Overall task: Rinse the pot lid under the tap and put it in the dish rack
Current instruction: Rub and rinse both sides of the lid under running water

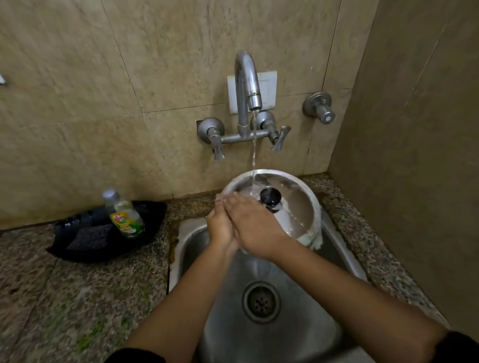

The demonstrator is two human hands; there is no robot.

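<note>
A round steel pot lid with a black knob is held tilted over the back of the sink, soap foam along its lower rim. Water runs from the wall tap onto the lid beside the knob. My left hand grips the lid's left edge. My right hand lies flat on the lid's face, fingers reaching toward the left rim. No dish rack is in view.
A steel sink with a round drain lies below. On the granite counter to the left sits a black tray with a dish soap bottle and a dark scrub pad. A tiled wall stands close on the right.
</note>
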